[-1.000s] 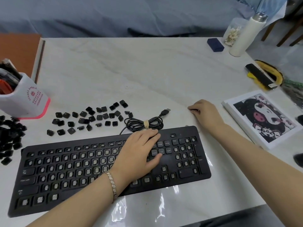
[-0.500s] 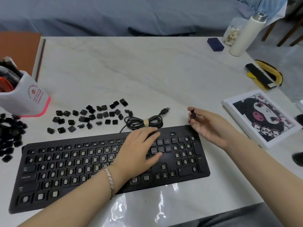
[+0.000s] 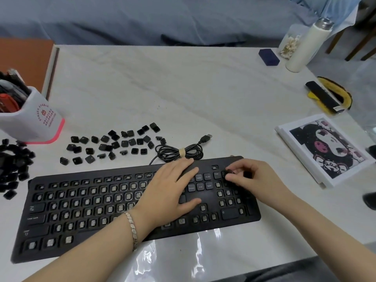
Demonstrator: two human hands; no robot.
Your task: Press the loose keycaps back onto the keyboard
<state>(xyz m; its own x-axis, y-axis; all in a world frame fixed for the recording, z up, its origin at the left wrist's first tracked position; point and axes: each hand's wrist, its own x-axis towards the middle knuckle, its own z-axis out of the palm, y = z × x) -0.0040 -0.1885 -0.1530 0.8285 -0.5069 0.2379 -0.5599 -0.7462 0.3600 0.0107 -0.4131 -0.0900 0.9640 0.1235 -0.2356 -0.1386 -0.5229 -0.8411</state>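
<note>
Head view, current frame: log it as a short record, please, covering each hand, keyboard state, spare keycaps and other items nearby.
left hand: flat on the keyboard, fingers straight
right hand: pinches a keycap over the top of the number pad
keyboard state: most sockets bare; a few caps fitted, such as Home, End, Pg Up
loose keycaps: scattered behind the keyboard; second pile at the table's left edge
cable: coiled, tied, unplugged
other: pen holder, picture, bottle
</note>
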